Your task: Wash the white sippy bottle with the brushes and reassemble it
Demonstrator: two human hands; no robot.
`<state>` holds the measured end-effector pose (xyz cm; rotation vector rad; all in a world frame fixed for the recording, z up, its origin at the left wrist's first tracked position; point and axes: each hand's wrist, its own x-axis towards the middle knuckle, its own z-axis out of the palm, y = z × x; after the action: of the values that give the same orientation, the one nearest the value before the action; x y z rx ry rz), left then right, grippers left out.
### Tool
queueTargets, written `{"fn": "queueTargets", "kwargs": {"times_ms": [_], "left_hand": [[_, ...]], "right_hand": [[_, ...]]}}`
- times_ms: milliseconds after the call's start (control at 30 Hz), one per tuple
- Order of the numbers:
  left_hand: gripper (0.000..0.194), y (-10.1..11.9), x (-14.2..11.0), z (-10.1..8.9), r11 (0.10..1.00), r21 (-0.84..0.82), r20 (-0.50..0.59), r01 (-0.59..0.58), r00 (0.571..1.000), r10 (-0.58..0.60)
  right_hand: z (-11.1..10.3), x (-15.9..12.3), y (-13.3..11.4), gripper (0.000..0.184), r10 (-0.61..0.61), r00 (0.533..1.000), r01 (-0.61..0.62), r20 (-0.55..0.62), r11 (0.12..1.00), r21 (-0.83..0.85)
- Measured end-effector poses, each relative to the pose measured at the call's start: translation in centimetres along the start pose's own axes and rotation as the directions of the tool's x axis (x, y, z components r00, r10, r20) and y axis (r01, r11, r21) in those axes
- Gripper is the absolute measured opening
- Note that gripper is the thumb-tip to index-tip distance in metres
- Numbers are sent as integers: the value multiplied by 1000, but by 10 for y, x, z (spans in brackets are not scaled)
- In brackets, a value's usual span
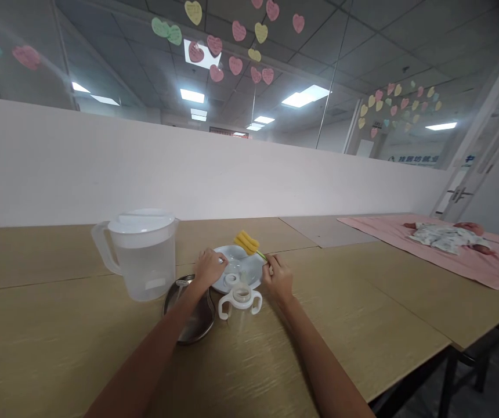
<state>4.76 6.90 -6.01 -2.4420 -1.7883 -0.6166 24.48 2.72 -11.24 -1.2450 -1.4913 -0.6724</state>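
Observation:
My right hand [279,276] is closed around the thin green handle of a bottle brush [246,242]. The brush's yellow sponge head hangs above the far rim of a white dish [255,277]. At the dish's left rim, my left hand [209,267] has its fingers curled together; what they grip, if anything, is too small to make out. Inside the dish lie a white ring [231,280] and some clear parts. In front of it stands a clear baby bottle [241,295] without a lid, with two white handles. A metal kidney tray [197,328], partly behind my left forearm, holds a small white-headed tool [182,283].
A lidded translucent pitcher [145,255] stands left of the tray, its handle to the left. At the far right a baby doll [445,237] lies on a pink cloth [488,273]. A white low wall [232,174] with glass above runs behind the table [340,313].

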Motion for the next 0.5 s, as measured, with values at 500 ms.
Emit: {"fn": "queueTargets", "kwargs": {"times_ms": [500], "left_hand": [[18,20,4,-5,978,-204,13,48,999,-46]], "right_hand": [[1,-2,2,27,-14,1000,14,14,999,-31]]}}
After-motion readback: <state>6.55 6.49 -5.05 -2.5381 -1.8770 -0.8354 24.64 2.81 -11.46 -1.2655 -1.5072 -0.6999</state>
